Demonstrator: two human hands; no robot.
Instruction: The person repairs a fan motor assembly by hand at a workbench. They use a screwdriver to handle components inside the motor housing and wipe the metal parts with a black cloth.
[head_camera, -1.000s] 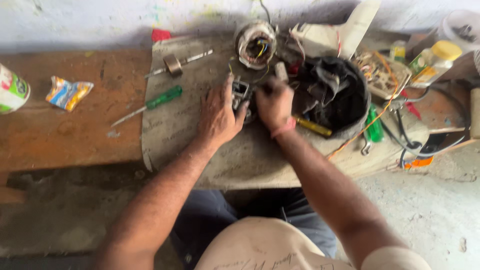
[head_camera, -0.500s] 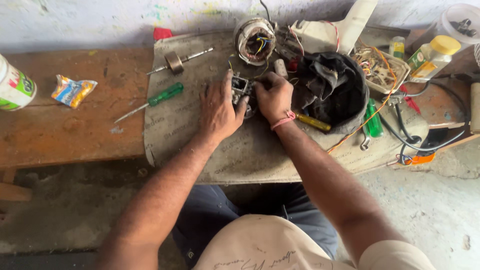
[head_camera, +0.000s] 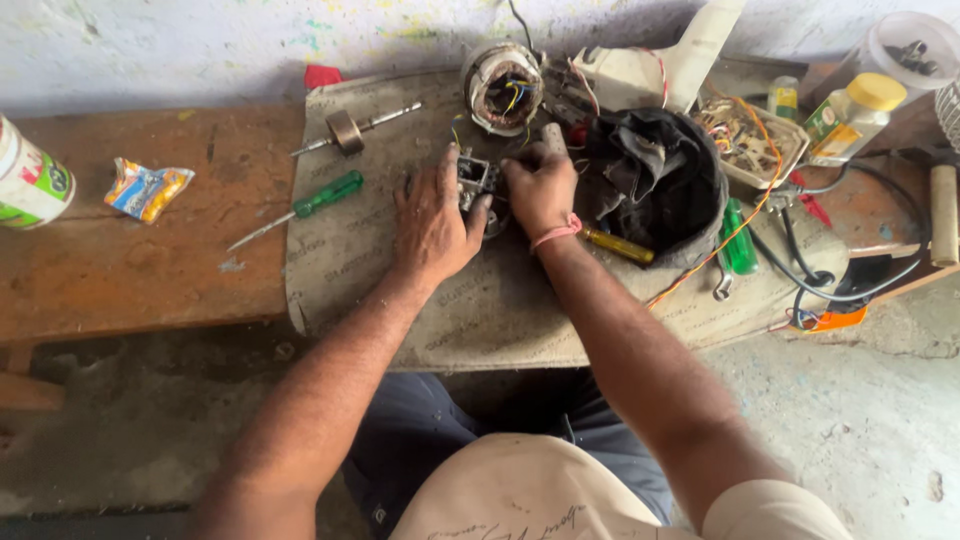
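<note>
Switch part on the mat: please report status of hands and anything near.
Left hand steadies switch part. Right hand grips it from other side. Green screwdriver lies apart, left.

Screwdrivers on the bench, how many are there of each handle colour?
Green-handled screwdrivers: 2, one left of the hands and one at the right by the black bowl.
Yellow-handled screwdriver: 1, just right of the right hand.
Total: 3.
</note>
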